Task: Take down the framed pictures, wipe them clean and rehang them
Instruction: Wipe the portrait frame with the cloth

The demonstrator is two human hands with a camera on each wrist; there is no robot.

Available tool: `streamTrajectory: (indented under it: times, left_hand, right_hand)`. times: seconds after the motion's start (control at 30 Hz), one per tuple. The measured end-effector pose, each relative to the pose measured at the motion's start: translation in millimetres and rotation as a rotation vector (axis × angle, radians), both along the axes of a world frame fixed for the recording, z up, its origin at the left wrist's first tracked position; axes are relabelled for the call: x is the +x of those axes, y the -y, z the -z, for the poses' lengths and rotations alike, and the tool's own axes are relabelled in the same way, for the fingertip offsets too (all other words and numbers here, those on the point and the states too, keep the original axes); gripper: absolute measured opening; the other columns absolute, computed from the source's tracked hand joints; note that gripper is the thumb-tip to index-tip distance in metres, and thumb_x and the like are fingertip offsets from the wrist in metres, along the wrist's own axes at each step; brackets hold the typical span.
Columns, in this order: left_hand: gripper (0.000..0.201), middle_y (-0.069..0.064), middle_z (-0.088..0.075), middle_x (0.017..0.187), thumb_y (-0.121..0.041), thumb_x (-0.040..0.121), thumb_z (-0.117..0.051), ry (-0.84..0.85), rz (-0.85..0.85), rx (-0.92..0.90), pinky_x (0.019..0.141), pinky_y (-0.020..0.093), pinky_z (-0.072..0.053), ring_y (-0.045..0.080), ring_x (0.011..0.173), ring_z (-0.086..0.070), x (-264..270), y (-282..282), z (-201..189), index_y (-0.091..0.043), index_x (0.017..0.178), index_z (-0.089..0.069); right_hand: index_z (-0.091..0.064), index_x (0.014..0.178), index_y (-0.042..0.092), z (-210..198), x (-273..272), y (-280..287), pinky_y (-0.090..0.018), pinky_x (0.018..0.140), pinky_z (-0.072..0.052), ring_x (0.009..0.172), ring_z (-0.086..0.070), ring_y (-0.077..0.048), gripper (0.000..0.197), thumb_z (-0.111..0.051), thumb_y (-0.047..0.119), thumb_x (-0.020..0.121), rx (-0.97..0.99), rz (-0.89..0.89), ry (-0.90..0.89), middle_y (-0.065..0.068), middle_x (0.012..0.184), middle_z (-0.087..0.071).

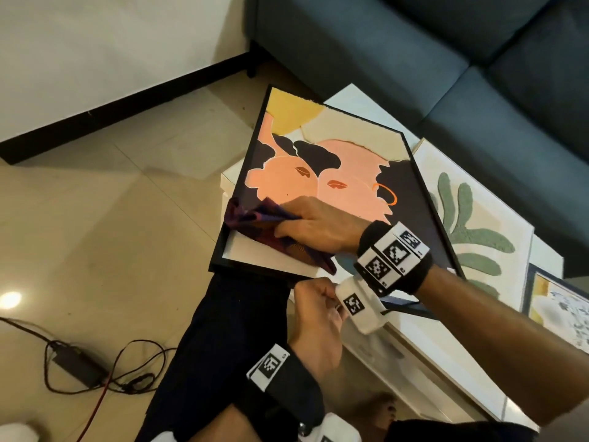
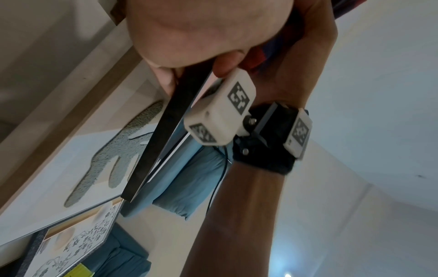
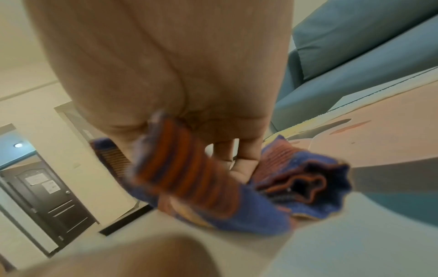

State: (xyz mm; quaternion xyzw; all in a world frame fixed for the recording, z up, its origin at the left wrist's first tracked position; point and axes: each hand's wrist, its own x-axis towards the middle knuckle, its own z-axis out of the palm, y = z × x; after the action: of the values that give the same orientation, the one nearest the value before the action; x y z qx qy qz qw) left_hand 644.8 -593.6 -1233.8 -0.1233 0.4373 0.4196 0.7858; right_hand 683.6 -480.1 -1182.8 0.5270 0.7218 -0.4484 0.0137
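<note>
From the head camera, the black-framed picture [image 1: 322, 173] lies tilted across the white table [image 1: 350, 94] edge and the person's lap, its long axis running away from the body. The right hand [image 1: 318, 224] presses a purple striped cloth [image 1: 251, 218] against the glass near the lower left corner; unwiped glass extends up and away from it. The left hand [image 1: 315, 301] pinches the near frame edge.

From the left wrist, thumb and fingers [image 2: 222, 63] clamp the black frame's rim [image 2: 161, 135]; a leaf picture [image 2: 113, 150] lies beneath.

From the right wrist, curled fingers [image 3: 244, 159] bunch the cloth on the glass.
</note>
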Motion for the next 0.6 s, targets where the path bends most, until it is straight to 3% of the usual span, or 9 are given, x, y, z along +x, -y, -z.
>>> streamTrajectory:
  times: [0.1,0.17,0.23,0.3,0.37,0.47,0.53,0.6]
  left_hand:
    - [0.024,0.002,-0.049,0.047,0.006,0.064,-0.041,0.043,-0.065,-0.013,0.058,0.030,-0.042,0.016,0.045,-0.055,1,1,-4,-0.011,0.047,-0.044]
    - [0.026,0.005,-0.055,0.051,0.006,0.067,-0.039,0.093,-0.161,0.003,0.056,0.032,-0.052,0.021,0.053,-0.061,4,3,-1,-0.010,0.047,-0.044]
    - [0.025,0.009,-0.060,0.062,0.000,0.069,-0.041,0.092,-0.201,0.041,0.071,0.040,-0.057,0.027,0.069,-0.065,8,5,6,-0.011,0.046,-0.044]
    - [0.013,0.010,-0.062,0.070,-0.003,0.066,-0.043,0.068,-0.173,0.073,0.080,0.043,-0.055,0.030,0.080,-0.064,10,6,13,-0.011,0.056,-0.048]
    - [0.014,0.007,-0.062,0.073,-0.001,0.068,-0.041,0.044,-0.099,0.109,0.078,0.038,-0.054,0.026,0.080,-0.061,7,5,18,-0.011,0.067,-0.051]
    - [0.023,0.005,-0.063,0.074,0.003,0.077,-0.039,0.037,-0.015,0.133,0.072,0.033,-0.050,0.024,0.077,-0.061,2,4,24,-0.009,0.075,-0.058]
    - [0.022,0.007,-0.064,0.076,0.003,0.070,-0.044,0.025,0.001,0.120,0.072,0.033,-0.051,0.024,0.076,-0.062,1,5,22,-0.008,0.078,-0.061]
    - [0.015,0.008,-0.064,0.080,-0.005,0.063,-0.047,-0.002,-0.005,0.134,0.074,0.033,-0.051,0.024,0.079,-0.061,2,7,20,-0.009,0.074,-0.057]
  right_hand:
    - [-0.073,0.102,0.028,-4,5,18,-0.034,0.067,-0.046,0.071,-0.057,-0.012,0.023,-0.054,0.018,0.095,-0.015,-0.077,-0.043,-0.006,0.082,-0.068]
    - [-0.070,0.102,0.044,-5,12,30,-0.031,0.068,-0.050,0.073,-0.060,-0.008,0.033,-0.054,0.015,0.096,-0.029,-0.086,-0.085,0.007,0.081,-0.070]
    - [-0.070,0.118,0.041,-4,21,39,-0.034,0.078,-0.055,0.084,-0.068,-0.014,0.036,-0.054,0.016,0.098,-0.016,-0.071,-0.080,0.007,0.094,-0.074]
    - [-0.070,0.122,0.035,-3,33,44,-0.031,0.078,-0.054,0.086,-0.067,-0.014,0.033,-0.055,0.017,0.098,0.039,-0.033,-0.015,0.005,0.096,-0.074]
    - [-0.072,0.108,0.035,-2,50,48,-0.026,0.071,-0.049,0.075,-0.062,-0.006,0.026,-0.056,0.017,0.098,0.108,0.052,0.070,0.010,0.084,-0.071]
    - [-0.071,0.098,0.027,-1,74,58,-0.037,0.070,-0.050,0.073,-0.062,-0.016,0.019,-0.055,0.017,0.097,0.141,0.171,0.137,0.005,0.080,-0.069]
    - [-0.071,0.095,0.027,-1,82,66,-0.044,0.072,-0.053,0.072,-0.062,-0.019,0.019,-0.055,0.017,0.096,0.133,0.197,0.130,0.002,0.080,-0.069]
    - [-0.072,0.089,0.036,-2,76,72,-0.042,0.069,-0.052,0.064,-0.056,-0.013,0.028,-0.055,0.015,0.097,0.110,0.178,0.073,0.004,0.073,-0.066]
